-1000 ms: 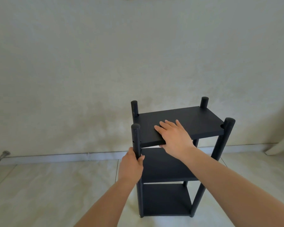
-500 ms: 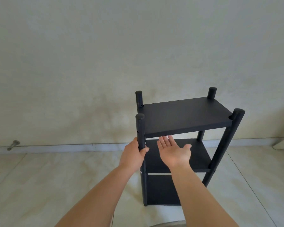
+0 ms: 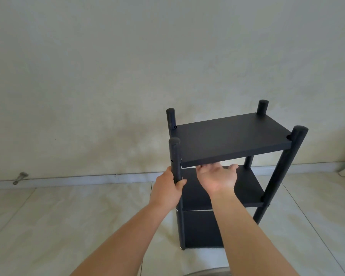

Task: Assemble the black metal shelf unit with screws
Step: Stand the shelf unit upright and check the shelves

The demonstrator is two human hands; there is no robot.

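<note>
A black shelf unit stands upright on the tiled floor, with three boards between round posts. Its top board (image 3: 229, 136) sits level just below the post tops. My left hand (image 3: 167, 189) grips the near left post (image 3: 175, 156) just under the top board. My right hand (image 3: 217, 177) is palm up beneath the front edge of the top board, fingers straight and touching its underside. The middle board (image 3: 247, 188) and the bottom board (image 3: 199, 230) are partly hidden by my arms. No screws are visible.
A plain wall rises behind the shelf with a white baseboard (image 3: 88, 179) along the floor. A small metal doorstop (image 3: 20, 177) sticks out of the baseboard at the far left. A grey rounded edge (image 3: 205, 272) shows at the bottom of the frame.
My right hand has left the top of the upper board, turned palm up and gone under its front edge. My left hand has kept its grip on the near left post.
</note>
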